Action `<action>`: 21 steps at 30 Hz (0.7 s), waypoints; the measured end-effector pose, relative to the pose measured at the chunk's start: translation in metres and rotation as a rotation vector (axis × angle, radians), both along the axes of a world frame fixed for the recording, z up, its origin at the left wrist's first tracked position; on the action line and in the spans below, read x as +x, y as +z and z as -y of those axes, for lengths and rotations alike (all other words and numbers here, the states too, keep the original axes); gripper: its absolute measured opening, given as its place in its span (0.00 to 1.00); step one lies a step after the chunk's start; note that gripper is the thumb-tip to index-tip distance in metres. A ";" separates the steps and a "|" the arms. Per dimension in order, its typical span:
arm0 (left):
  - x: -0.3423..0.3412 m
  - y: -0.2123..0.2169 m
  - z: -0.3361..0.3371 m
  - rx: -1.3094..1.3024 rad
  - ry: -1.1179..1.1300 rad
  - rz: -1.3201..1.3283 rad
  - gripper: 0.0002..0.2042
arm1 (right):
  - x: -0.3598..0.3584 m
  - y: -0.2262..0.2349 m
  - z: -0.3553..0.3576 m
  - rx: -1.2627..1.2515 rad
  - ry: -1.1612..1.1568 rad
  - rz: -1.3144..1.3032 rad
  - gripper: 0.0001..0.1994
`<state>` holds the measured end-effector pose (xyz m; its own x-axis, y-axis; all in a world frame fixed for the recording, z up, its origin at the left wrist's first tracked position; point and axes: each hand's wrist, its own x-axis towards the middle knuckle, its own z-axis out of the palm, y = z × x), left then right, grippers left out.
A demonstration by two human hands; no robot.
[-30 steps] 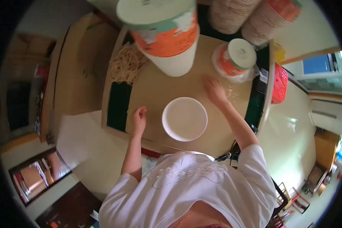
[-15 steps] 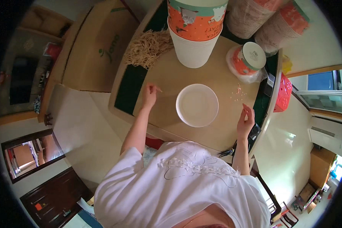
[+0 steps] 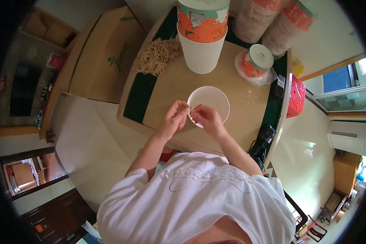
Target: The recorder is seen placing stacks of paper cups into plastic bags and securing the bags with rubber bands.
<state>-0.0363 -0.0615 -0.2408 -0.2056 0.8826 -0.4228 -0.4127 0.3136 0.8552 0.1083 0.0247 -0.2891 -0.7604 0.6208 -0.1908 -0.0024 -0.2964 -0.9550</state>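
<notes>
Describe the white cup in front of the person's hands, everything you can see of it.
The white cup is seen from above: a round open mouth with a thin rim and a plain white inside, paper or foam by its look. It stands upright on the tan tabletop, below the tall stack of white cups. It looks empty, though the near edge is hidden. The left hand and right hand meet over its near rim, pinching something small; whether they touch the rim is unclear.
</notes>
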 end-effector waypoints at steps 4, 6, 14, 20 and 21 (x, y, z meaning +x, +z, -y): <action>-0.010 -0.002 0.017 0.026 0.092 -0.011 0.09 | 0.059 0.016 -0.020 -0.045 -0.099 0.080 0.07; -0.013 -0.007 0.029 -0.042 0.099 -0.001 0.08 | 0.101 0.007 -0.022 -0.031 -0.059 0.085 0.06; 0.039 -0.010 0.039 0.049 -0.517 -0.181 0.04 | 0.127 0.041 0.005 0.252 0.051 0.108 0.23; 0.041 0.033 0.018 0.084 -0.611 -0.213 0.10 | 0.110 0.063 0.022 0.144 0.180 0.217 0.07; 0.031 0.036 0.020 0.036 -0.667 -0.305 0.10 | 0.121 0.063 0.019 0.120 0.139 0.247 0.06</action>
<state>-0.0050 -0.0819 -0.2047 0.2758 0.8735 -0.4012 0.1144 0.3846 0.9160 0.2297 0.0059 -0.2259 -0.7790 0.5436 -0.3124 0.2673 -0.1627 -0.9498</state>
